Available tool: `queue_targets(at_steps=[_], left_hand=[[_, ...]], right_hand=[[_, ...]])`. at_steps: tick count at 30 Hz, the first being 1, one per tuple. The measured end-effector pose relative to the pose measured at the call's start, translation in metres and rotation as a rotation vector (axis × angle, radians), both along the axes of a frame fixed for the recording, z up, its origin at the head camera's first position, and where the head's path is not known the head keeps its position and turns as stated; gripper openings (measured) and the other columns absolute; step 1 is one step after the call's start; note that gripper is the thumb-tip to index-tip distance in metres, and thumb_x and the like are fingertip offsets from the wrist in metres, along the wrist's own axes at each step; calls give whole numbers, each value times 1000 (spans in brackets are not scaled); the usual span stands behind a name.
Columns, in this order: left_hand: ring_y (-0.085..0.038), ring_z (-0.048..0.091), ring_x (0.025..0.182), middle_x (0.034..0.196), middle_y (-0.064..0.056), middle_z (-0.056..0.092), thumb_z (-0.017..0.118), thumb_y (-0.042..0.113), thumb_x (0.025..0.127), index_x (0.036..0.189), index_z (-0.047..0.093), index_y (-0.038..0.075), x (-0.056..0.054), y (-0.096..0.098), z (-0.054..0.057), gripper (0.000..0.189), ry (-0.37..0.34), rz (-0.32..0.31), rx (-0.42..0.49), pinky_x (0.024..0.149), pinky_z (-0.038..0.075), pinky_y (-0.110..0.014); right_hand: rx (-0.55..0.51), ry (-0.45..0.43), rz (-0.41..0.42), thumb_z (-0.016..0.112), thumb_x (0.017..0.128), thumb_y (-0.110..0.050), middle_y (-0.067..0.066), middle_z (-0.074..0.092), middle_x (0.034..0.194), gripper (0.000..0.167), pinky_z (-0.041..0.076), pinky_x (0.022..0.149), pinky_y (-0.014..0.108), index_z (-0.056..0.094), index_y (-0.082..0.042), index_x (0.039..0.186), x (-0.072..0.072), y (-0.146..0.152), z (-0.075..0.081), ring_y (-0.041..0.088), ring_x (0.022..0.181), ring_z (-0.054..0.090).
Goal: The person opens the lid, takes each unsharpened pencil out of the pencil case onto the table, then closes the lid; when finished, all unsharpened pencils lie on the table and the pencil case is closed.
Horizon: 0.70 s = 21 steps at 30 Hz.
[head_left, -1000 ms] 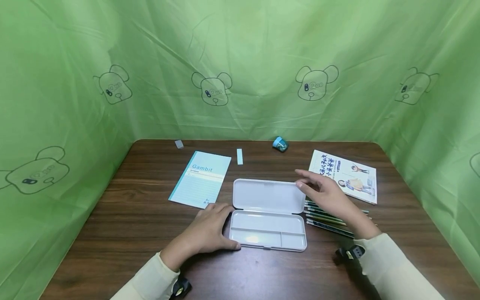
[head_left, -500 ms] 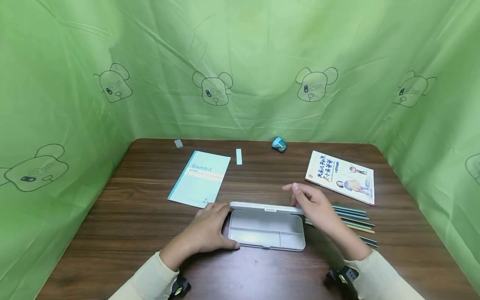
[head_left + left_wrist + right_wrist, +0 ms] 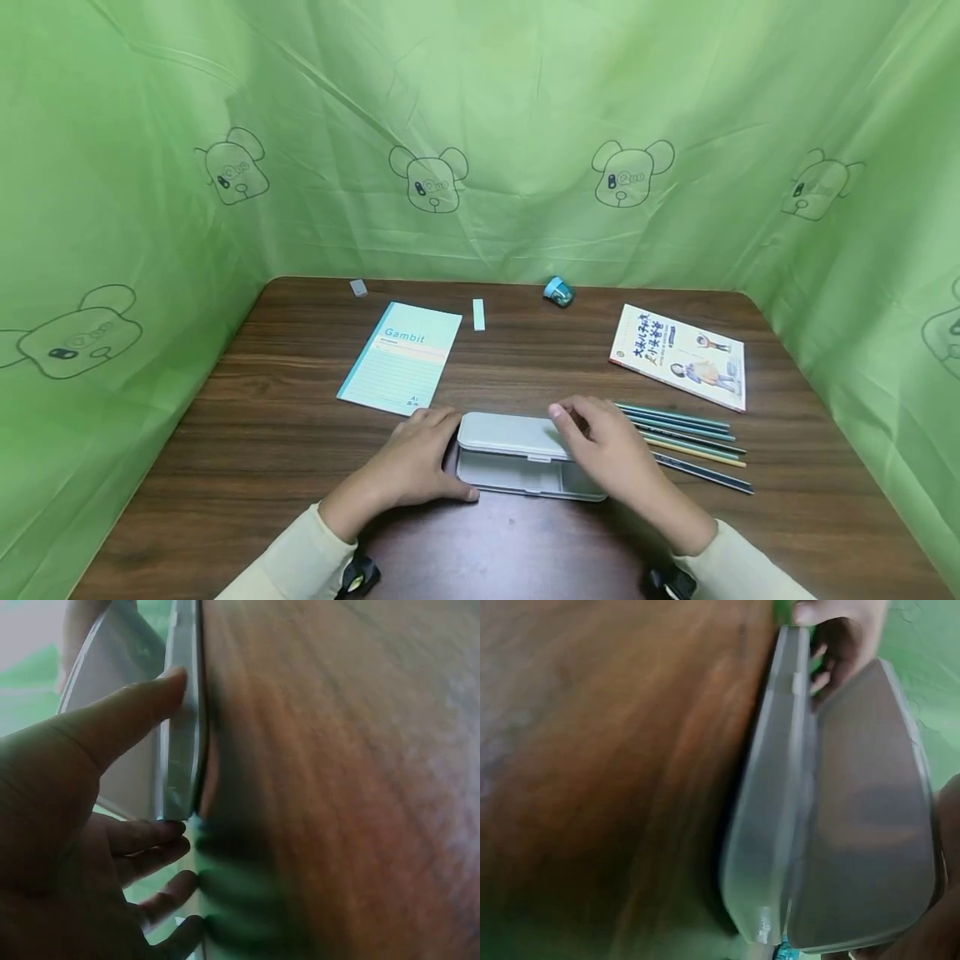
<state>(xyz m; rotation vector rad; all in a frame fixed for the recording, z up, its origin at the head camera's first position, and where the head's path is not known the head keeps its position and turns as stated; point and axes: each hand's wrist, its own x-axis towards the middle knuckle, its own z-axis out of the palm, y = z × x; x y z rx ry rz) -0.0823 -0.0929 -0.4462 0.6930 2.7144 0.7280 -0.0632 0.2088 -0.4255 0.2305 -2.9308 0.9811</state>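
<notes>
A white pencil case sits near the middle of the table, its hinged lid tilted part way down over the divided tray. My left hand holds the case by its left end. In the left wrist view, the thumb lies across the front wall of the case and the fingers spread by its end. My right hand rests against the outer side of the lid at its right end. The right wrist view shows a wedge-shaped gap between the tray and the lid.
Several pencils lie to the right of the case, partly behind the right hand. A picture-covered book is beyond them. A blue notebook, an eraser, a pale strip and a blue sharpener lie farther back.
The lid has swung from lying flat behind the tray, through upright, to leaning forward over it. My right hand moved nearer and left with it, while my left hand stayed at the case's end.
</notes>
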Motion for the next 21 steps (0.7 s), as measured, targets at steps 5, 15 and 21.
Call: queue_targets(at_steps=[5,15,21], left_hand=[[-48,46,157,170,-22,49,100,58,76,169,44,4,4,-5,19,122,-98,-16,0,127,36,-74],[-52,36,164,180,-19,37,58,70,107,178,31,20,5,32,26,91,64,-68,-20,127,36,-75],[-52,30,168,185,-18,26,41,75,111,180,24,25,3,53,11,87,135,-84,-140,127,37,-75]], right_hand=[[160,64,9,66,111,-49,11,77,123,45,55,107,61,78,-11,131,5,-3,-4,32,117,70],[319,17,74,60,109,-62,29,54,163,60,38,116,86,68,-16,148,5,-3,-16,57,154,46],[379,22,48,53,108,-72,28,39,176,76,27,120,90,55,-20,164,0,-7,-20,62,163,32]])
